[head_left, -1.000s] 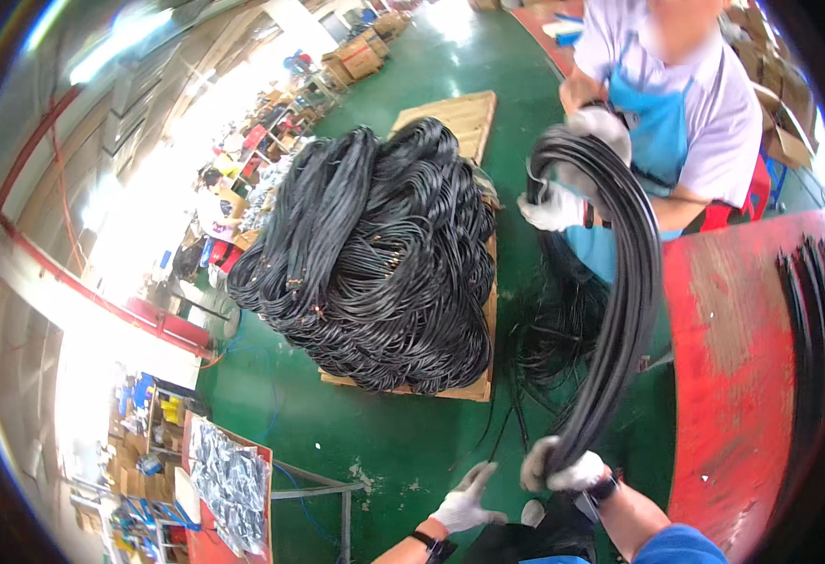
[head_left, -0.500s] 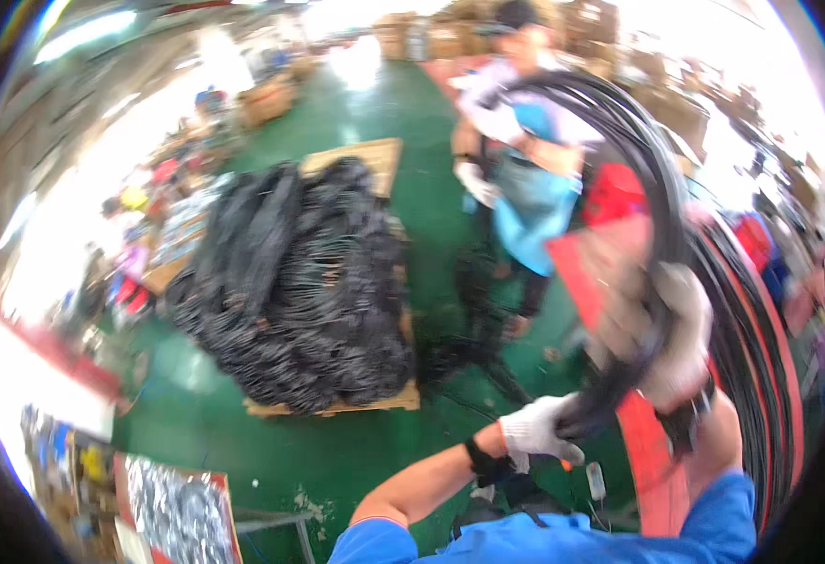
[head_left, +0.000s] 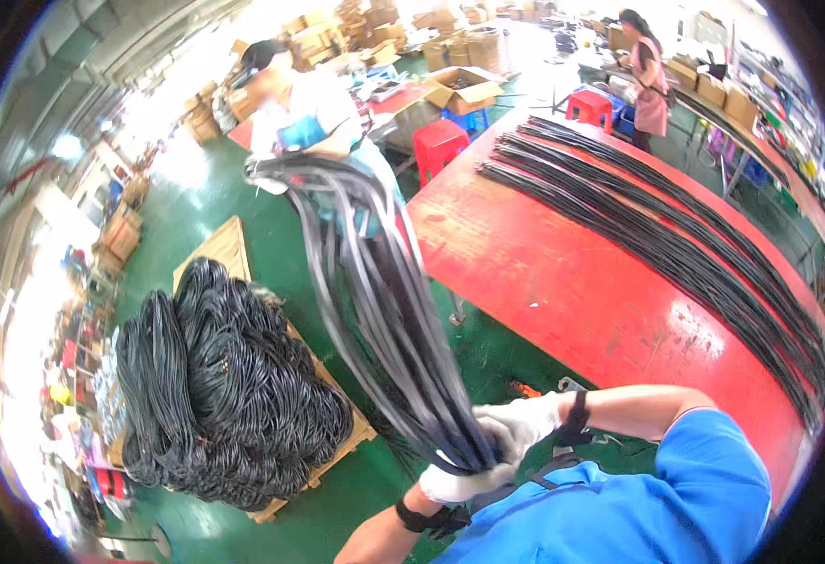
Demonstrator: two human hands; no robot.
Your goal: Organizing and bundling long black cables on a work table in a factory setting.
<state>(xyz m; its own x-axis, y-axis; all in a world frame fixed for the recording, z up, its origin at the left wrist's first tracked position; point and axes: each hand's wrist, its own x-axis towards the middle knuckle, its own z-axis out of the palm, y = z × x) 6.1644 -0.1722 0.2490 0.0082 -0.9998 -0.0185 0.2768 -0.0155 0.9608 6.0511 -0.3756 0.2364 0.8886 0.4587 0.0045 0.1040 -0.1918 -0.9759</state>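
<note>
A thick bundle of black cables [head_left: 389, 301] runs from my hands up and away to a co-worker [head_left: 314, 122], whose gloved hand is at its far end. My left hand [head_left: 459, 481], in a white knit glove, is closed around the near end of the bundle from below. Just above and to the right, my right hand [head_left: 525, 423], also gloved in white, is wrapped round the same end. The bundle hangs slack and blurred between us, its strands spread apart in the middle.
A big heap of coiled black cables [head_left: 229, 395] lies on a wooden pallet [head_left: 332, 465] to the left. On the right stands a long red table [head_left: 563, 287] with several straight cable bundles [head_left: 638, 226]. Red stools [head_left: 440, 146], an opened carton [head_left: 464, 89] and another person [head_left: 647, 80] are farther back.
My view has swung right, bringing the red table fully into sight. The cable bundle, earlier arched up on my right, now stretches away toward the co-worker, and my hands have come together on its near end.
</note>
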